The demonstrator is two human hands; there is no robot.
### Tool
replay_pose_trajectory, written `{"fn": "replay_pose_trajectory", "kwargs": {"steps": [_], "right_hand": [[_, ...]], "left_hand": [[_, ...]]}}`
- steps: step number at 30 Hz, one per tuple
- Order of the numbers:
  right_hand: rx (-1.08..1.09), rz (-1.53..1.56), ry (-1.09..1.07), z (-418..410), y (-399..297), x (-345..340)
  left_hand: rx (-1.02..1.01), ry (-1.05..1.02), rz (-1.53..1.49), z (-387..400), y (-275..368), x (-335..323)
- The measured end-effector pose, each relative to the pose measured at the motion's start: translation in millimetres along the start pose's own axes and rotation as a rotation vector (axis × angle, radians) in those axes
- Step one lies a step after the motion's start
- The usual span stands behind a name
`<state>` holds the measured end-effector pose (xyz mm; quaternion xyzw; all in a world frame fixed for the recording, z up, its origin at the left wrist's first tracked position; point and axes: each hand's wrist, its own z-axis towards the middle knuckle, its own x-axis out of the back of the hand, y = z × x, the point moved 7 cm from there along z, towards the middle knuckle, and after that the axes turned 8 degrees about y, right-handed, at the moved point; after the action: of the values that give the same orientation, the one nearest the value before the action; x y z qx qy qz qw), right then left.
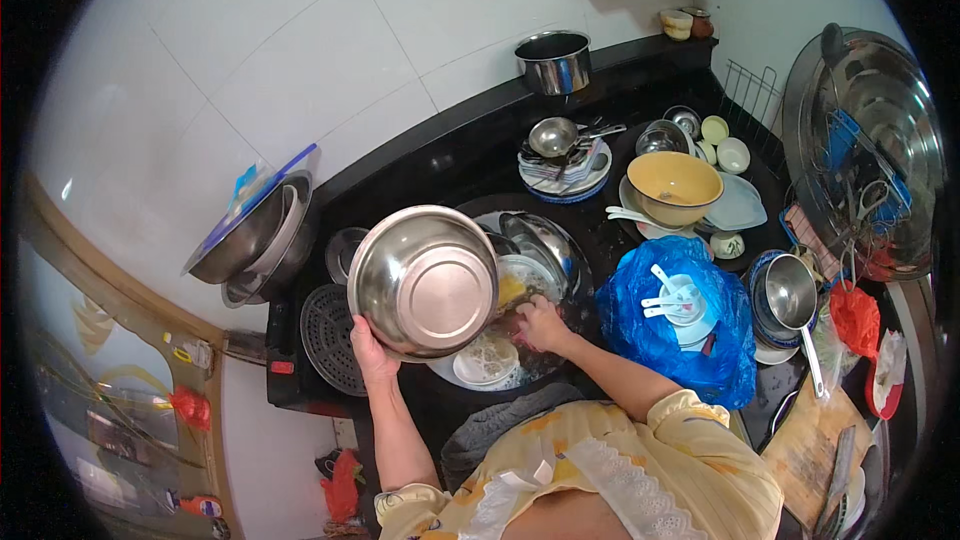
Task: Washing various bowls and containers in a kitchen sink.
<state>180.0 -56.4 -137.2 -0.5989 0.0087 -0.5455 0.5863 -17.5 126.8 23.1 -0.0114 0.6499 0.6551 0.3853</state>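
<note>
A large stainless steel basin (pixel 424 281) is tilted up on its side above the left part of the wash pan, its bottom facing me. My left hand (pixel 375 352) grips its lower left rim. My right hand (pixel 544 322) is down in the wide round pan (pixel 480 386) of sudsy water, closed around something reddish that is mostly hidden. Near it in the water lie a white bowl (pixel 487 361) full of foam, a glass lid (pixel 529 274), metal bowls (pixel 551 240) and something yellow.
Right of the pan sits a blue plastic bag (pixel 682 382) holding white bowls and spoons. Behind are stacked plates (pixel 566 184), a yellow bowl (pixel 675 187) and a steel pot (pixel 553 64). A saucepan (pixel 791 292) and a cutting board (pixel 810 450) lie far right; metal basins (pixel 247 255) lean at left.
</note>
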Motion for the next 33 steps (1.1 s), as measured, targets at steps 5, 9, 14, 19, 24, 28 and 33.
{"fn": "replay_pose_trajectory", "kwargs": {"steps": [5, 9, 14, 19, 24, 28, 33], "right_hand": [[-0.018, 0.19, 0.035, 32, -11, 31], [-0.24, 0.516, -0.007, 43, -11, 39], [-0.521, 0.856, -0.244, 36, -46, 56], [-0.614, 1.315, -0.571, 22, -76, 70], [-0.744, 1.373, -0.609, 8, -77, 79], [-0.831, 1.436, -0.31, 15, -52, 90], [-0.766, 1.482, 0.028, 27, -22, 160]], "left_hand": [[-0.013, -0.035, 0.057, 0, 6, -2], [-0.155, 0.047, 0.445, -8, 22, -19], [-0.441, -0.252, 1.122, -31, 31, -78], [-0.92, -0.615, 1.548, -74, 4, -153], [-0.999, -0.93, 1.721, -100, -36, -174], [-0.941, -1.005, 1.618, -104, -35, -195], [-1.135, -0.691, 1.106, -112, 10, -206]]}}
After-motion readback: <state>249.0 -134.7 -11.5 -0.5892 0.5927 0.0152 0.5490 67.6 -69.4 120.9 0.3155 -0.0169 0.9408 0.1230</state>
